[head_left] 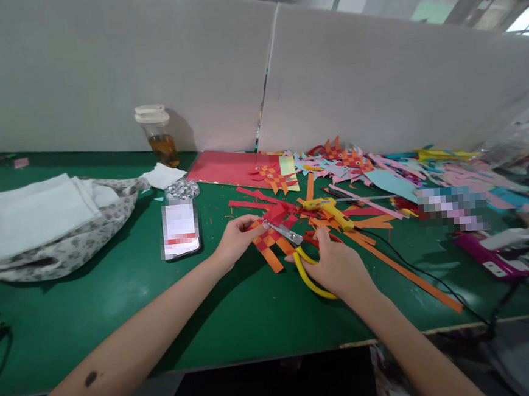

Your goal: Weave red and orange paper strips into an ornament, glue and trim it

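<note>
Woven paper (265,242) pinched in left hand (239,239).

Checkered red-and-orange paper weave (264,239) (strip ends loose), crossed by slanting scissors (294,238) with yellow and red handles

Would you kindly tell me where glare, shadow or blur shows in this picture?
In the head view: pale glare on the green tabletop; a shadow beside the lidded tumbler, on the partition; mosaic blocks over the phone; blurring toward the right edge.
</note>
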Motion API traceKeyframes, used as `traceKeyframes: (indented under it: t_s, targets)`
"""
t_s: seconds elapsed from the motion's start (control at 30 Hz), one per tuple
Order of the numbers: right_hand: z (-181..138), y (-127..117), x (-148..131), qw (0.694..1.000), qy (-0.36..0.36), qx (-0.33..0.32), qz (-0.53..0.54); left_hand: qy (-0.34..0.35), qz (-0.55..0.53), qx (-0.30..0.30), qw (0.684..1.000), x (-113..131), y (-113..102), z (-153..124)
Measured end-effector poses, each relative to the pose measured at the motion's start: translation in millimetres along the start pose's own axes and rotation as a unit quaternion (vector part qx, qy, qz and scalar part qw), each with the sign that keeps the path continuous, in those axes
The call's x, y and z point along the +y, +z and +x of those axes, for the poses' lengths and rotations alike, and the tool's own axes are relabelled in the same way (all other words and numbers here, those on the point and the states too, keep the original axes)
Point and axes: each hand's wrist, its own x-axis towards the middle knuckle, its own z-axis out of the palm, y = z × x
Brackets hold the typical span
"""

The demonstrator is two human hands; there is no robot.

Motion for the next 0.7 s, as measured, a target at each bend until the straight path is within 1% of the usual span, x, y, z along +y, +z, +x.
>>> traceKeyframes:
  t_s: [0.17, 0.3, 0.53, 0.7]
  targets:
    - [-2.4, -0.4, 1.2, 1.0, -0.005, -0.005, 0.023, -0.01, -0.001, -0.042, 0.999, 2.4, -3.9, 0.4]
    - [-3.5, 1.7, 1.1, 0.999, -0.007, -0.001, 0.035, -0.012, -0.023, -0.055, 0.998, 1.1, -3.9, 0.2]
    - [-3.4, 0.2, -0.6, 0.999, -0.008, 0.01, 0.042, -0.048, -0.078, -0.033, 0.995, 5.6, 1.6, -2.7]
    - [-0.5, -3.9, -1.9, 0.998, -0.021, 0.019, 0.055, -0.059, -0.103, -0.022, 0.993, 7.4, 3.5, -3.6]
